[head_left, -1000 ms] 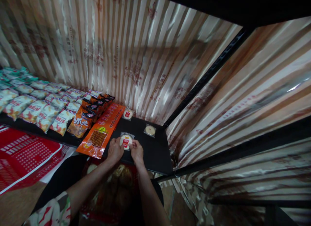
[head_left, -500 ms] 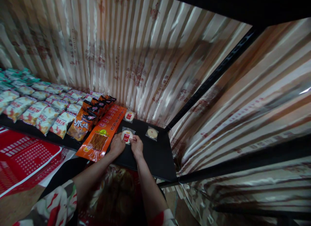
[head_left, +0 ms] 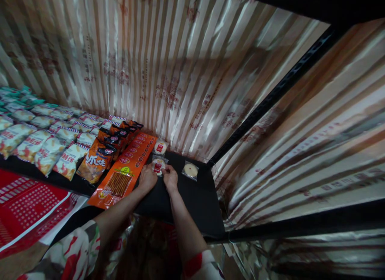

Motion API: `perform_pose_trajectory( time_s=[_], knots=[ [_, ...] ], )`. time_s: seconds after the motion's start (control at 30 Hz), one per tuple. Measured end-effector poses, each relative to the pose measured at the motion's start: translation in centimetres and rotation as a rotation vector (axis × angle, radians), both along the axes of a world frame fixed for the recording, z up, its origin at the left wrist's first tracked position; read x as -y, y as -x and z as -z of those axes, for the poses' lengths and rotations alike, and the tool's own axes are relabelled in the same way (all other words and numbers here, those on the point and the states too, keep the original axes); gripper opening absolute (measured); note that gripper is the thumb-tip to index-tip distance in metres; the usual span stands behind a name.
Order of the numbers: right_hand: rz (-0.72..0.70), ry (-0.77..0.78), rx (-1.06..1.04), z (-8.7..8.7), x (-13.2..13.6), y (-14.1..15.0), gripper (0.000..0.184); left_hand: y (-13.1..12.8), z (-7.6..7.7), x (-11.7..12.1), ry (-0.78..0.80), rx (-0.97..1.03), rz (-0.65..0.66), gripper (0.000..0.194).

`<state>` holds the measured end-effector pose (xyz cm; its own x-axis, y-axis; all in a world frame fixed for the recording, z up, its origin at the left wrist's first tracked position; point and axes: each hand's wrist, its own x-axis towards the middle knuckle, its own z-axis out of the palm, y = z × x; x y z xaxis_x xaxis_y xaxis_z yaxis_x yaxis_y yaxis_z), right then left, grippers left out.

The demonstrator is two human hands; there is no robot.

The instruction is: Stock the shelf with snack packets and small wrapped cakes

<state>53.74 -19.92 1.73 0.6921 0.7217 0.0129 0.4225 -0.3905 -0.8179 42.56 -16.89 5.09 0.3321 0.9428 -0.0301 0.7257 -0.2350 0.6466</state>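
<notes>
Both my hands are at a round wrapped pastry (head_left: 158, 166) with a red label, lying on the black shelf (head_left: 183, 203). My left hand (head_left: 148, 177) grips its left edge with bent fingers. On the opposite side, my right hand (head_left: 170, 177) pinches the clear wrapper's edge. Just behind it, close to the back curtain, sits another wrapped pastry (head_left: 160, 147) with the same label. A third round pastry (head_left: 190, 170), pale with a small red mark, lies in its wrapper to the right. Left of my hands is a flat orange packet of brown sticks (head_left: 129, 161).
Orange-and-black snack bags (head_left: 96, 161) and several rows of white snack bags (head_left: 70, 157) fill the shelf's left. A red basket (head_left: 30, 203) stands below at left. A striped curtain (head_left: 180, 71) hangs behind, and a black post (head_left: 270, 95) rises at the right corner.
The pastry in my hands has slid back, nearer to the labelled pastry behind it. My hands moved with it. The camera view has shifted slightly.
</notes>
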Motion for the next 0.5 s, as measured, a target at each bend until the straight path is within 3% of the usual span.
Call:
perform_pose_trajectory(
  time_s=[0.5],
  knots=[
    [0.037, -0.058, 0.088, 1.3, -3.6, -1.6, 0.018, -2.0, -0.1, -1.5, -0.036, -0.016, -0.013, 0.039]
  ],
)
